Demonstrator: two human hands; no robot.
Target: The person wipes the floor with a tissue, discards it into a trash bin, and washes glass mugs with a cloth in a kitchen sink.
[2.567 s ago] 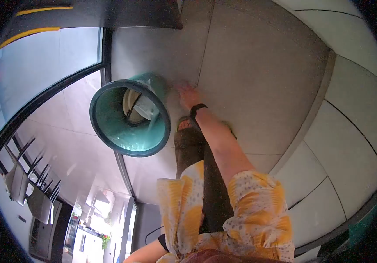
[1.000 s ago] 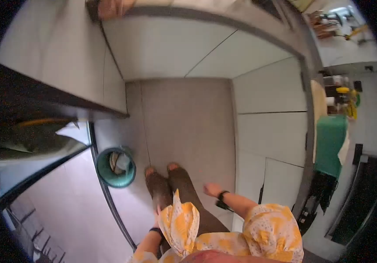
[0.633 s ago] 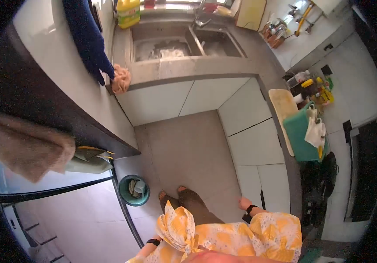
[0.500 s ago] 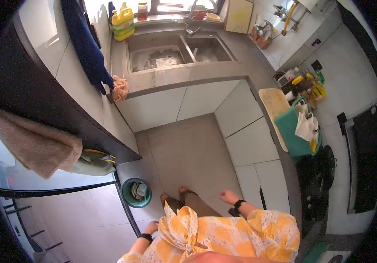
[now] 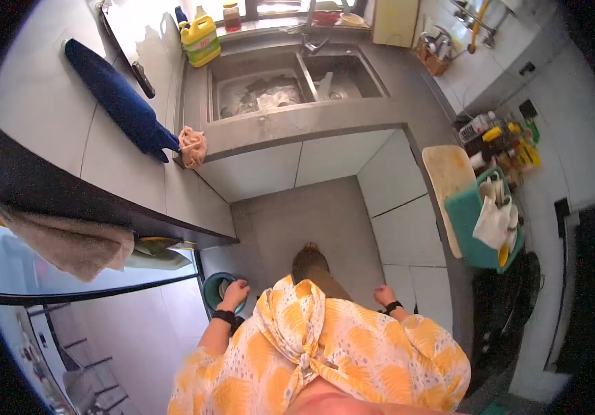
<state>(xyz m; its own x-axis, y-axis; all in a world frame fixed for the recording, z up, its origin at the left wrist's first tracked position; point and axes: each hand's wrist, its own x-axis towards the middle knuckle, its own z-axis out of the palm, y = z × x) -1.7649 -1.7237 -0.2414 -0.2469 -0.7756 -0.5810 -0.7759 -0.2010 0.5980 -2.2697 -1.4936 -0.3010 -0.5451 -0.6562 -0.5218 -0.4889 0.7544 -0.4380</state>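
As the head view shows, the left hand (image 5: 235,293) looks loosely curled before the green bucket (image 5: 210,294), the right hand (image 5: 385,295) likewise beside the drawers (image 5: 430,280); whether either holds anything I cannot tell. Walking seems the step; grasping would call for opening one.

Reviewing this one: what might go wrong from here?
The bin, partly behind the left hand in view, stands on the floor; a foot might catch it. The peach cloth at the counter's front corner could slip off. The heaped basket might spill if bumped.
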